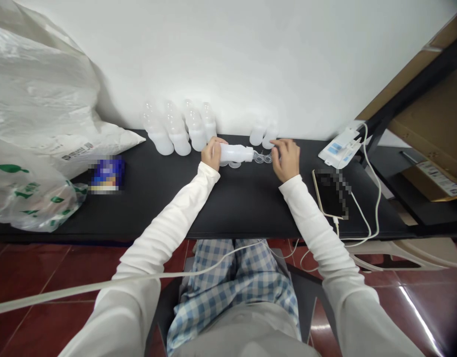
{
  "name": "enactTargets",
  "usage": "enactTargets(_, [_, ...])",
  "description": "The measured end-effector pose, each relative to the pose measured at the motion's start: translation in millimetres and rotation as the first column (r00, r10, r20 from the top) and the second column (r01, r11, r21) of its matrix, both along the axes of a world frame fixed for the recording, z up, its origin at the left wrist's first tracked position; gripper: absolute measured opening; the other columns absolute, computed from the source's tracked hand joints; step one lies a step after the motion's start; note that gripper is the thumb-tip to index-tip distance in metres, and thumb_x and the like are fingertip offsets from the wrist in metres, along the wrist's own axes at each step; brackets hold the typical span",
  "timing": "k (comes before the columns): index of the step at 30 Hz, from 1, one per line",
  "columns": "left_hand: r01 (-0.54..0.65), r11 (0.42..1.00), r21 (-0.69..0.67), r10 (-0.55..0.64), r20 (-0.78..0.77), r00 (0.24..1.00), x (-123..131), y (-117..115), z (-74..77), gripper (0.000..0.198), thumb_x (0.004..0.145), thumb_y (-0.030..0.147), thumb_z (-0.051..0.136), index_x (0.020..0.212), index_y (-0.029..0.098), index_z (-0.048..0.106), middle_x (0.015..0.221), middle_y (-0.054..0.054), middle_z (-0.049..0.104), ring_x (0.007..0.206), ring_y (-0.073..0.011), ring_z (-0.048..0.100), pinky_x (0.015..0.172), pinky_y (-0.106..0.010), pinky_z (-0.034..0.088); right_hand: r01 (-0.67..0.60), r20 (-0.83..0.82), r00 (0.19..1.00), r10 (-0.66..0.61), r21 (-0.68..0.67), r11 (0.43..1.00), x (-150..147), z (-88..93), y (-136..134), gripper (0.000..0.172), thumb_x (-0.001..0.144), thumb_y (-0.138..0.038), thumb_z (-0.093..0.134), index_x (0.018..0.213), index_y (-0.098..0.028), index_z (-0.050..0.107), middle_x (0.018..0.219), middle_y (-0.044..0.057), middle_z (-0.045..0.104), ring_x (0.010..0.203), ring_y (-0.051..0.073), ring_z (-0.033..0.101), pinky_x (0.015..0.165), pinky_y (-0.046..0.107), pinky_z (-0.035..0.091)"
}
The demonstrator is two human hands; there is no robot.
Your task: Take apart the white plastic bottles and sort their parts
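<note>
My left hand (212, 152) is wrapped around a white plastic squeeze bottle (235, 152), which lies on its side with its neck pointing right. Beyond the neck are small clear round plastic pieces (263, 158) on the black table. Just right of these, my right hand (287, 157) hovers with thumb and forefinger apart, and nothing shows between them. More clear round pieces (234, 164) lie partly under the held bottle. Two white bottles (257, 136) stand behind, by the wall. Several bottles with clear domed tops (180, 141) stand upright to the left.
White plastic bags (38, 94) and a blurred blue packet (108, 173) occupy the left of the table (246, 208). At right are a phone (330, 193) with a cable, a white power strip (340, 147) and cardboard boxes (432, 124). A pale cable (139, 277) crosses above my lap.
</note>
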State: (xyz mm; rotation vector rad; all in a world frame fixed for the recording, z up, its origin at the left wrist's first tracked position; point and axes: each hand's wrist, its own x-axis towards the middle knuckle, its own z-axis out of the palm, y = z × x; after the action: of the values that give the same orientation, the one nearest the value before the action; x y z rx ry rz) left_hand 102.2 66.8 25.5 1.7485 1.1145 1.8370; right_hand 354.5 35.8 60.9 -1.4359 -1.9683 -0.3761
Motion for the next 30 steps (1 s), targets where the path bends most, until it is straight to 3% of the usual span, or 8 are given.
enactTargets(2, [0.009, 0.997, 0.082, 0.001, -0.111, 0.994, 3, -9, 4.6, 0.058, 0.097, 0.065, 0.03, 0.092, 0.019, 0.066, 0.092, -0.007, 0.071, 0.088, -0.0191, 0.068, 0.081, -0.031, 0.052, -0.139, 0.066, 0.988, 0.138, 0.009, 0.99, -15, -2.4, -6, 0.046, 0.102, -0.042, 0.026, 0.124, -0.02, 0.06, 0.111, 0.012, 0.063, 0.104, 0.026, 0.056, 0.09, 0.041, 0.039])
enactTargets(4, [0.02, 0.988, 0.153, 0.01, -0.189, 0.982, 6, -15, 6.9, 0.059, 0.097, 0.063, 0.028, 0.096, 0.019, 0.066, 0.095, -0.008, 0.071, 0.09, -0.0192, 0.069, 0.082, -0.031, 0.052, -0.197, 0.083, 0.978, 0.194, 0.038, 0.98, -28, -6.9, -9, 0.046, 0.102, -0.043, 0.025, 0.118, -0.019, 0.062, 0.103, 0.01, 0.067, 0.097, 0.025, 0.057, 0.086, 0.039, 0.038])
enactTargets(8, [0.05, 0.969, 0.242, 0.019, -0.272, 0.962, 11, -19, 6.3, 0.058, 0.098, 0.062, 0.028, 0.101, 0.018, 0.065, 0.096, -0.009, 0.071, 0.091, -0.0196, 0.069, 0.082, -0.031, 0.053, -0.122, 0.03, 0.992, 0.12, 0.122, 0.985, -39, -15.3, -7, 0.048, 0.102, -0.04, 0.023, 0.089, -0.019, 0.064, 0.077, 0.007, 0.065, 0.077, 0.023, 0.053, 0.08, 0.039, 0.035])
enactTargets(11, [0.065, 0.969, 0.239, -0.001, -0.26, 0.966, 15, -20, 6.1, 0.056, 0.098, 0.059, 0.027, 0.099, 0.018, 0.064, 0.093, -0.009, 0.071, 0.087, -0.0191, 0.069, 0.078, -0.031, 0.053, -0.078, 0.033, 0.997, 0.074, 0.165, 0.983, -40, -18.2, -5, 0.05, 0.101, -0.037, 0.021, 0.081, -0.019, 0.063, 0.068, 0.006, 0.062, 0.069, 0.021, 0.051, 0.076, 0.039, 0.033])
enactTargets(21, [0.071, 0.979, 0.193, -0.053, -0.095, 0.994, 18, -21, 10.9, 0.058, 0.095, 0.067, 0.029, 0.086, 0.02, 0.062, 0.079, -0.004, 0.067, 0.072, -0.0176, 0.065, 0.065, -0.032, 0.05, -0.101, 0.123, 0.99, 0.07, 0.27, 0.958, -38, -23.4, 3, 0.063, 0.103, -0.045, 0.01, 0.094, -0.019, 0.067, 0.083, 0.006, 0.07, 0.073, 0.02, 0.054, 0.078, 0.038, 0.032])
enactTargets(26, [0.046, 0.987, 0.154, -0.046, 0.001, 0.999, 22, -23, 14.3, 0.062, 0.096, 0.069, 0.027, 0.079, 0.02, 0.06, 0.074, -0.004, 0.064, 0.068, -0.0163, 0.062, 0.063, -0.033, 0.048, -0.085, 0.126, 0.99, 0.056, 0.24, 0.967, -37, -29.7, 10, 0.066, 0.101, -0.054, 0.011, 0.104, -0.021, 0.068, 0.084, 0.008, 0.065, 0.081, 0.023, 0.055, 0.083, 0.041, 0.035])
enactTargets(30, [0.015, 0.995, 0.095, -0.022, 0.079, 0.997, 23, -22, 13.6, 0.064, 0.096, 0.07, 0.025, 0.075, 0.02, 0.059, 0.071, -0.004, 0.062, 0.066, -0.0165, 0.059, 0.064, -0.034, 0.047, -0.151, 0.109, 0.985, 0.132, 0.186, 0.971, -36, -32.8, 15, 0.073, 0.096, -0.068, 0.015, 0.113, -0.02, 0.067, 0.089, 0.011, 0.064, 0.091, 0.027, 0.057, 0.086, 0.042, 0.039])
